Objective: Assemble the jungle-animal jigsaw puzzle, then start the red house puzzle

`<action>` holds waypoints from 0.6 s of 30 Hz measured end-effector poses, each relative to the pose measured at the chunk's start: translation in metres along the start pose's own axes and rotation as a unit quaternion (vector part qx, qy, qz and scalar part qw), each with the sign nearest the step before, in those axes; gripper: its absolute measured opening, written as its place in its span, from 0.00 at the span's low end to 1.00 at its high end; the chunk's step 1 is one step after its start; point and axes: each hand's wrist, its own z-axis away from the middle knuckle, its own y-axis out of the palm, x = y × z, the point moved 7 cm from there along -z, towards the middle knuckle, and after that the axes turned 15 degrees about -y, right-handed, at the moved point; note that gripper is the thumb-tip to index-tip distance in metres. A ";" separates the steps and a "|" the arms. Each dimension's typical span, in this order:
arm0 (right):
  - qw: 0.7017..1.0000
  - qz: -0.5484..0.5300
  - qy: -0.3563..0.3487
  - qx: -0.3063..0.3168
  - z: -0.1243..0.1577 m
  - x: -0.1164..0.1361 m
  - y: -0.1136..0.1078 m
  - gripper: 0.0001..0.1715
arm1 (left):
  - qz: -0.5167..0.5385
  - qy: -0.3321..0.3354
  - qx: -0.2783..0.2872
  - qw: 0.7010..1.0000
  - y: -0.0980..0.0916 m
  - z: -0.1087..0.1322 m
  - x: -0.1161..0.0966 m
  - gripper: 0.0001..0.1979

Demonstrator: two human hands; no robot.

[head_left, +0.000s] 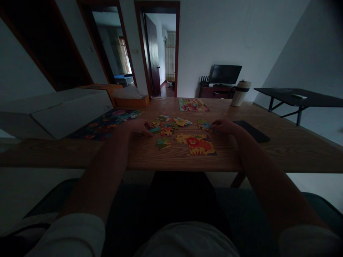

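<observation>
Colourful jigsaw pieces lie scattered on a wooden table. A joined section with a red lion sits nearest me. A single loose piece lies to its left. My left hand rests palm down at the left edge of the scattered pieces, fingers curled on a piece there. At a small cluster of pieces on the right is my right hand, its fingers pinched against them.
A dark phone lies just right of my right hand. A puzzle picture board and a white box are at left. Another puzzle board and a white jug stand at the far side.
</observation>
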 end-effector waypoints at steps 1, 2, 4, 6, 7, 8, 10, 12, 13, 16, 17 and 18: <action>1.000 0.001 -0.001 -0.001 0.000 0.000 0.000 0.19 | -0.013 -0.007 0.007 1.000 0.002 0.000 0.000 0.22; 1.000 0.002 -0.002 -0.002 0.000 -0.001 0.000 0.19 | -0.027 -0.015 0.018 0.999 0.003 0.000 0.001 0.23; 1.000 0.002 -0.004 0.000 0.000 -0.002 0.001 0.18 | -0.035 -0.015 0.028 0.999 0.005 0.000 0.000 0.25; 1.000 -0.001 -0.006 0.002 -0.002 -0.002 0.002 0.18 | -0.025 -0.013 0.037 0.999 0.006 -0.001 0.001 0.26; 1.000 -0.002 -0.007 0.003 -0.002 -0.003 0.003 0.18 | -0.023 -0.014 0.044 0.999 0.007 -0.002 0.002 0.27; 1.000 -0.003 -0.007 0.003 -0.002 -0.003 0.004 0.18 | -0.022 -0.015 0.048 0.999 0.008 -0.003 0.003 0.27; 1.000 -0.002 -0.007 0.001 -0.003 -0.003 0.003 0.18 | -0.022 -0.012 0.051 0.998 0.010 -0.007 0.005 0.29; 1.000 0.002 -0.002 0.001 -0.002 -0.002 0.002 0.17 | -0.022 0.001 0.048 0.999 0.011 -0.011 0.005 0.32; 1.000 0.004 0.001 0.004 -0.002 -0.002 0.002 0.17 | -0.021 0.008 0.049 0.999 0.012 -0.012 0.005 0.34; 1.000 0.004 0.007 0.014 0.000 0.000 0.001 0.18 | -0.028 0.018 0.057 0.998 0.013 -0.013 0.004 0.40; 1.000 0.005 0.006 0.013 0.000 0.001 0.001 0.18 | -0.032 0.020 0.059 0.998 0.013 -0.012 0.003 0.41; 1.000 0.007 0.003 0.010 0.000 0.002 0.000 0.18 | -0.037 0.021 0.059 0.997 0.013 -0.010 0.002 0.41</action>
